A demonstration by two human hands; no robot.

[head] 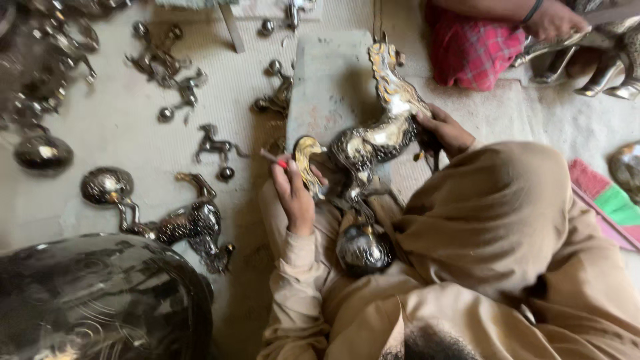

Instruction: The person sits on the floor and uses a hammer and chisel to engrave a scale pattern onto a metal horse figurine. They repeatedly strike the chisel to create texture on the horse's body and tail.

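The metal horse figure (373, 137) lies across the person's lap, its head on a stone slab (327, 87). The right hand (445, 130) grips its neck, the left hand (293, 190) pinches a small red-tipped tool (275, 159) at the tail — a slip may scratch the gilding.

Grey dusty floor (120, 127) w/ flat stone slab (327, 87); soft, dim daylight.

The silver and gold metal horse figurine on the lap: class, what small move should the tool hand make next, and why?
Probably touch the thin red-tipped tool in the left hand to the silver and gold metal horse figurine. Its tip hovers beside the gold tail, and the right hand steadies the body.
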